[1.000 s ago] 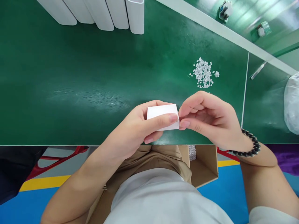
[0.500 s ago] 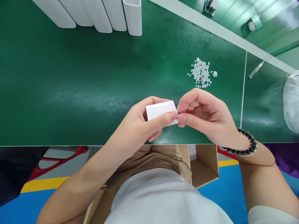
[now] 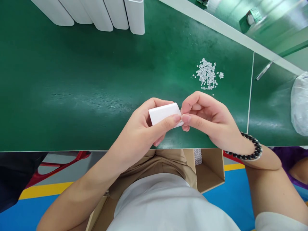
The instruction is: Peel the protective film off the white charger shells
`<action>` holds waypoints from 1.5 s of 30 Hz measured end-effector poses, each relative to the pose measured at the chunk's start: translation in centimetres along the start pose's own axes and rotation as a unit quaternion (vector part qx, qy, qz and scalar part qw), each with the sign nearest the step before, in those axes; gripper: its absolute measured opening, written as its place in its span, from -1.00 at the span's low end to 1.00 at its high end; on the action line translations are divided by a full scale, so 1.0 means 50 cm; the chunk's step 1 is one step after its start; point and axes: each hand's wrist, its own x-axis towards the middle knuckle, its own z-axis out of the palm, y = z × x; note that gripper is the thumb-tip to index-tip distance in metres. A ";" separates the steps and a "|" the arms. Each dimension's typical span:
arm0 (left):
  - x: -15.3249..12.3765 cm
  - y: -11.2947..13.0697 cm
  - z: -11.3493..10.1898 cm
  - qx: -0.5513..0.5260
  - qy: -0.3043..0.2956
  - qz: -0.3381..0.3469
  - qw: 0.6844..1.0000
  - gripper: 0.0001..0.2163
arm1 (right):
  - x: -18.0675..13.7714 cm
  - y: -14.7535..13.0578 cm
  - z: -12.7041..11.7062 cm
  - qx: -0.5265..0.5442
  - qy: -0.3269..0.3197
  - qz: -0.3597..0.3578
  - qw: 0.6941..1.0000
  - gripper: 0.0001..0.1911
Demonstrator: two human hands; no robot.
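My left hand (image 3: pixel 150 123) is closed around a small white rectangular block (image 3: pixel 163 113), its thumb lying across the near face. At the block's right end, my right hand (image 3: pixel 207 120) pinches with thumb and forefinger; whatever sits between those fingertips is too small and covered to make out. Both hands are held over the near edge of the green tabletop (image 3: pixel 96 67). Beyond the right hand lies a loose pile of small clear plastic pieces (image 3: pixel 207 73).
Several long white plastic housings (image 3: pixel 134 17) stand at the far left. A tweezers-like metal tool (image 3: pixel 264 70) and a clear plastic bag (image 3: pixel 299 104) lie to the right. Below the table edge is an open cardboard box (image 3: pixel 210 168). Parts of other people show at both sides.
The block and both hands have shifted very slightly left. My right fingertips stay at the block's end. One small clear piece now shows just above my right hand.
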 end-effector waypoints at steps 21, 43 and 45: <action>-0.003 -0.007 -0.001 -0.037 -0.002 0.009 0.999 -0.75 | 0.005 0.005 0.000 -0.018 0.003 -0.009 1.000 -0.68; -0.005 -0.007 -0.005 -0.019 -0.005 0.006 1.000 -0.70 | -0.001 0.013 -0.013 -0.118 -0.008 -0.081 0.990 -0.90; -0.006 -0.009 -0.006 -0.006 -0.001 0.011 1.000 -0.70 | -0.001 0.010 -0.013 -0.148 -0.012 -0.088 0.985 -0.92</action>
